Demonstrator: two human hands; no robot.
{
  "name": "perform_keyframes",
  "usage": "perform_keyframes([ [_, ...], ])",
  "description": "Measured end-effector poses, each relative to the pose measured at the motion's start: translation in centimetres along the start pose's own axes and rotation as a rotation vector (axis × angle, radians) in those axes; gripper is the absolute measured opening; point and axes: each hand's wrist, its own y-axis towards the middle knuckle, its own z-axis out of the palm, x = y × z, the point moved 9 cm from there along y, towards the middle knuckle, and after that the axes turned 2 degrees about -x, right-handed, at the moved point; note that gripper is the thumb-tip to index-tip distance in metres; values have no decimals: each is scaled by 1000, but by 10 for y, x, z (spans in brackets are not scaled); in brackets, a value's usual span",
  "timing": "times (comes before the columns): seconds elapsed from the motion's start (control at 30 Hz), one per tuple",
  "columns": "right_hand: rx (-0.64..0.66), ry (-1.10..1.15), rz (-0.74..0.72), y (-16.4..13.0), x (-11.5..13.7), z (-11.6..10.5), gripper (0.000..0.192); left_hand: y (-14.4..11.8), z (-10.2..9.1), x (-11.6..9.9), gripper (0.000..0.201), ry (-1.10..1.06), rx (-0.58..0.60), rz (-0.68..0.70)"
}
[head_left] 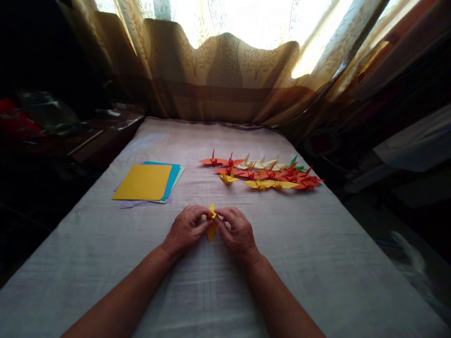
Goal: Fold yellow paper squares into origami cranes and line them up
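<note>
Between my two hands, near the middle of the cloth, is a small folded piece of yellow origami paper [211,232], with one point toward the far side and a longer point toward me. My left hand [186,230] pinches its left side between thumb and fingers. On the opposite side, my right hand [237,231] pinches it the same way. The fingertips cover the middle of the folds. Beyond my right hand lie folded paper cranes in rows: red ones [253,173], yellow ones [261,184], cream ones [262,164] and a green one [298,165].
A stack of square paper sheets [143,183], yellow on top with blue, pale green and lilac below, lies to the left. A pale checked cloth [197,291] covers the surface. Patterned curtains [225,70] hang behind. Dark furniture with plastic-wrapped items [49,110] stands at left.
</note>
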Motion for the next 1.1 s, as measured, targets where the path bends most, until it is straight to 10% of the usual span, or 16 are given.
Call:
perform_keyframes([
  [0.47, 0, 98, 92, 2, -8, -3, 13, 5, 4, 1, 6, 56, 34, -47],
  [0.7, -136, 131, 261, 0, -21, -15, 15, 2, -16, -18, 18, 101, -214, 92],
  [1.1, -19, 261, 268, -3, -20, 0, 15, -2, 2, -29, 15, 208, -58, 94],
])
